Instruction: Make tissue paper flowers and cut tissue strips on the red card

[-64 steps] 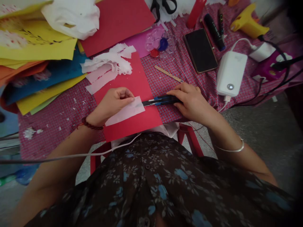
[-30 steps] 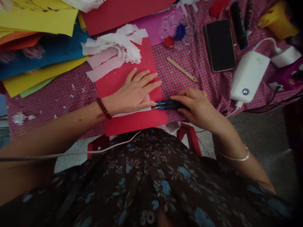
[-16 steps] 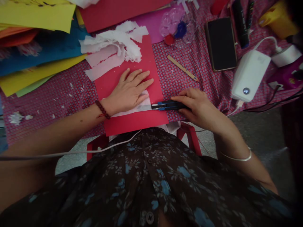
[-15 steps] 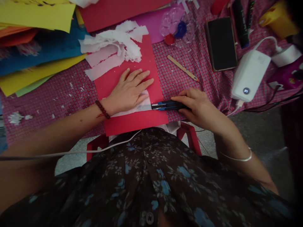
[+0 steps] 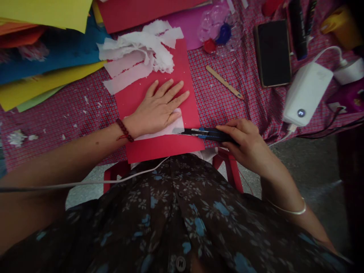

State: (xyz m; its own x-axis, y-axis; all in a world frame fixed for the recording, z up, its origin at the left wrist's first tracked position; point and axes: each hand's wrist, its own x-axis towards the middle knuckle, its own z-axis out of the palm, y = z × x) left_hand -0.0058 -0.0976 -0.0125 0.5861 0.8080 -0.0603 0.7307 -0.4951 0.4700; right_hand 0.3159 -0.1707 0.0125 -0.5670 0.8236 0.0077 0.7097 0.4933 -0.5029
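My left hand (image 5: 159, 108) lies flat with fingers spread, pressing a piece of white tissue paper (image 5: 159, 131) onto a red sheet of paper (image 5: 159, 149). Part of the tissue is hidden beneath the palm. In my right hand (image 5: 244, 138) is a black and blue box cutter (image 5: 210, 134), its blade out and pointing left. The blade tip meets the tissue's lower right corner. Torn strips of white tissue (image 5: 148, 45) are heaped on the red sheet's far end, beyond my left hand.
A wooden stick (image 5: 224, 81) lies right of the red sheet. Farther right are a phone (image 5: 273, 53), a white power bank (image 5: 308, 93) with cables, and markers (image 5: 298, 30). Clear plastic paint cups (image 5: 218, 32) stand at the back. Coloured paper sheets (image 5: 51, 57) are piled at left.
The box cutter has shifted slightly right and toward me with my right hand, and more of its blade shows. My left hand stays flat on the tissue. The view has shifted slightly.
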